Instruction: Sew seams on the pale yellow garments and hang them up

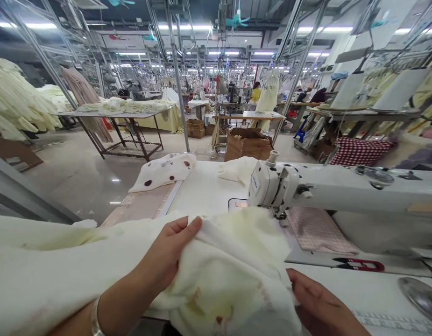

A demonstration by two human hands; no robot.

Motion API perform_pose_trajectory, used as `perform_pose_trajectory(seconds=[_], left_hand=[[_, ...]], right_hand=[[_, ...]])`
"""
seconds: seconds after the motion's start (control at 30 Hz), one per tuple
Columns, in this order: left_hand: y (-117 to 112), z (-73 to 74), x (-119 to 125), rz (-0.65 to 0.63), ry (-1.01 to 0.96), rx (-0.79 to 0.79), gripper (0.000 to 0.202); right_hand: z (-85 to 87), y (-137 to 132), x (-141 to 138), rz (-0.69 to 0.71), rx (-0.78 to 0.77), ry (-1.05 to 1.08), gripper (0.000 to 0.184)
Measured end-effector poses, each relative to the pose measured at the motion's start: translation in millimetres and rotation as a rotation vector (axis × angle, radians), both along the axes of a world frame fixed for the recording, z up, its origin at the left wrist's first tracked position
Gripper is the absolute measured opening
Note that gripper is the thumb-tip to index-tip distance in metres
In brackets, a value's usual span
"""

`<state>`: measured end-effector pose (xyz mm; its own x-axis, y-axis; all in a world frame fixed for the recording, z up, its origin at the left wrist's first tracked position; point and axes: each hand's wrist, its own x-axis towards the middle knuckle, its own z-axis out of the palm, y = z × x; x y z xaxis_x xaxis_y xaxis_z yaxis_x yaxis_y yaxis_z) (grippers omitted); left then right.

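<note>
Two bare hands have the pale cream cloth (244, 261) between them; it hangs below and to the right of the left hand (173, 247), its right edge meeting the right hand (317, 303). The left hand pinches the upper edge, thumb laid along the fabric against bent fingers. The right fingers are at the side edge, but their tips are partly out of sight behind it, so I cannot tell whether they grip or merely touch.

By its loose folds, the cloth looks light, soft and limp, likely to sag and crease wherever it goes unsupported. The surface seems matt and slightly fleecy, so probably not slippery, nor fragile. The best holds would be two well-separated points near the edge, thumb on top and fingers beneath, spreading the fabric flat. More pale fabric (37, 270) lies left of the left hand, perhaps joined, which could add some drag.

Just beyond the cloth, ahead and to the right of the left hand, stands the head of a white sewing machine (268, 184). Ahead of the right hand lie pink checked fabric (317, 231) and red-handled snips (371, 265); a metal disc (421, 296) sits to its right. Farther ahead of the left hand rests a spotted cloth (158, 173).
</note>
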<state>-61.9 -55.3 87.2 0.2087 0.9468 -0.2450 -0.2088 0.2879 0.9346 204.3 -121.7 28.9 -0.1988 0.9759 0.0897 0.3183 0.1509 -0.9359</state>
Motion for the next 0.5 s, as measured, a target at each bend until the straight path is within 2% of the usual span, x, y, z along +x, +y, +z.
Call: perform_pose_trajectory(seconds=[0.07,0.1,0.17,0.23,0.3,0.4,0.5], left_hand=[[-2,-2.1,-3,-0.005,-0.109,-0.069,0.030],[-4,-1.9,-6,-0.041,-0.107,-0.057,0.028],[-6,1.1,-11,-0.141,-0.029,0.017,0.024],[-7,6.1,-15,-0.234,0.108,0.115,0.021],[-7,10.2,-18,-0.269,0.264,0.202,0.019],[-7,11.3,-19,-0.218,0.408,0.265,0.020],[-9,7.6,-17,-0.144,0.381,0.237,0.035]], right_hand=[[1.0,-2,-7,0.030,-0.310,0.265,0.049],[2.4,-4,-10,0.032,-0.406,0.339,0.048],[5.0,-5,-13,-0.007,-0.457,0.343,0.041],[5.8,-5,-14,-0.096,-0.437,0.330,0.038],[4.1,-3,-13,-0.198,-0.356,0.363,0.039],[-1.5,1,-10,-0.280,-0.148,0.432,0.039],[-6.0,5,-6,-0.286,0.079,0.369,0.023]])
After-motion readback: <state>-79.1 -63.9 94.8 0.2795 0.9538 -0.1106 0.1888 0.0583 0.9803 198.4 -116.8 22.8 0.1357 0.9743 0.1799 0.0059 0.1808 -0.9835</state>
